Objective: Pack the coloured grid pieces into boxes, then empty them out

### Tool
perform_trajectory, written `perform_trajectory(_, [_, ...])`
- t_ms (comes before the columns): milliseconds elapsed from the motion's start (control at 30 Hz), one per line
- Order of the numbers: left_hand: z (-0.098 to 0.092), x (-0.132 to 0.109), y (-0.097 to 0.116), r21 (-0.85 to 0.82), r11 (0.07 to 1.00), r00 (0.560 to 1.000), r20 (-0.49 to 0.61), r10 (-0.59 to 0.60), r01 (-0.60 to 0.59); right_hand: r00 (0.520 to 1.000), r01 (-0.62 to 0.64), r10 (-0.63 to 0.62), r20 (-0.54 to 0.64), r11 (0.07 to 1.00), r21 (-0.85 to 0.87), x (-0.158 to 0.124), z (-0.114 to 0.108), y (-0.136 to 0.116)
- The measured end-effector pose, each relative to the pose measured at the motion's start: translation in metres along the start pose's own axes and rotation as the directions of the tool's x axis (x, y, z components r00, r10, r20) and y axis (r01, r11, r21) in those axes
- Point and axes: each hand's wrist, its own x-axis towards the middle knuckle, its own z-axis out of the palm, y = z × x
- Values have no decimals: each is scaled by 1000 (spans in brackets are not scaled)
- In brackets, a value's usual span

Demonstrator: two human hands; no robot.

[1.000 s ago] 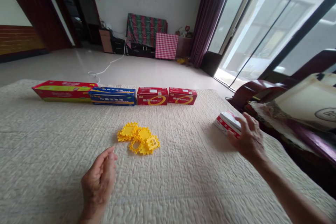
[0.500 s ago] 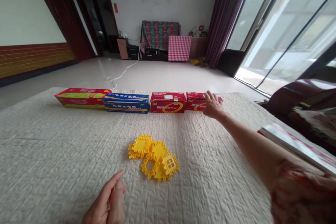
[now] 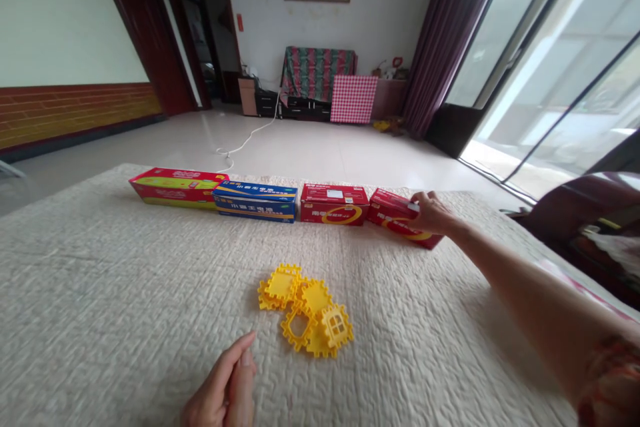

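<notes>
My right hand (image 3: 433, 212) grips the right part of a red cardboard box (image 3: 393, 212), covering some of its top and front. This box stands askew, its right end nearer to me. To its left is a second red box (image 3: 335, 205) with a yellow ring on the front, then a blue box (image 3: 256, 201) and a long red and yellow-green box (image 3: 180, 187). My left hand (image 3: 223, 383) rests low in the view, thumb and fingers pressed together, nothing visible in them. Beyond it lies a loose heap of yellow plastic interlocking panels (image 3: 315, 297), one with a window grid.
Everything lies on a cream quilted cover (image 3: 125, 307). A white cable (image 3: 250, 137) runs over the tiled floor behind it. A dark red sofa (image 3: 590, 213) stands at the right, with a low cabinet (image 3: 300, 108) under cloths at the far wall.
The right-hand red box has turned, its right end swinging toward me with my right hand on it. My left hand keeps its pose. The whole view has shifted slightly.
</notes>
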Motion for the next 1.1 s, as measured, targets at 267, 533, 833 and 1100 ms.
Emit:
perform_trajectory(267, [5, 1, 7, -94, 992, 996, -17, 82, -83, 998, -52, 54, -32, 996, 79, -136, -19, -2])
perform_trajectory(533, [0, 5, 7, -95, 991, 996, 14, 91, -90, 958, 279, -227, -173, 869, 409, -297, -28, -57])
perform_trajectory(833, [0, 3, 7, -169, 983, 998, -3, -70, 68, 840, 497, -542, -22, 752, 433, -263, -20, -102])
perform_trajectory(1100, [-2, 4, 15, -208, 976, 995, 91, -39, 58, 845, 513, -529, -74, 764, 391, -237, -14, -130])
